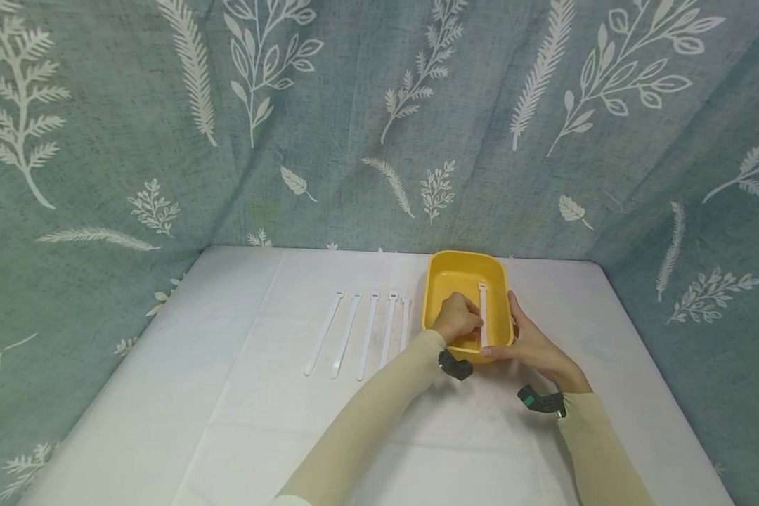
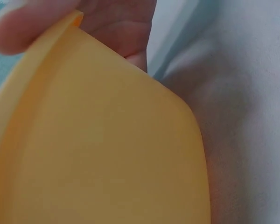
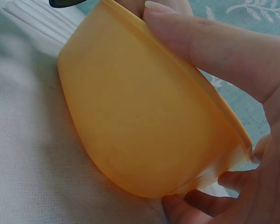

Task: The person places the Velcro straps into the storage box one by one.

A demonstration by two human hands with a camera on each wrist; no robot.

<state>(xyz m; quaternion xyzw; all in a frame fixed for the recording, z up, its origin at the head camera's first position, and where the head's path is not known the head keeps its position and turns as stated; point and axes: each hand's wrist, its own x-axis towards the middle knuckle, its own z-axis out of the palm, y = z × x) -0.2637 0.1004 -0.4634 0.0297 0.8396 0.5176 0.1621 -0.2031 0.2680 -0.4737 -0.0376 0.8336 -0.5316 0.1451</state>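
A yellow plastic box (image 1: 436, 281) stands toward the back of the table, right of the middle. The left hand (image 1: 458, 316) reaches inside it with curled fingers, its fingertips at the edge of a white cable tie (image 1: 483, 309). That tie lies lengthwise along the box's right side, slotted head toward the back. At the near right corner, the right hand (image 1: 534, 348) grips the box, thumb on the front rim and fingers against the right side. In the right wrist view the box's outer wall (image 3: 130, 102) fills the middle, under the thumb. The left fingertips are partly hidden.
Left of the box, several white cable ties (image 1: 348, 336) lie in a row on the white table (image 1: 259, 436), heads toward the back. The left forearm passes over the near ends of some. A green leaf-patterned curtain (image 1: 341, 140) hangs behind and along both sides.
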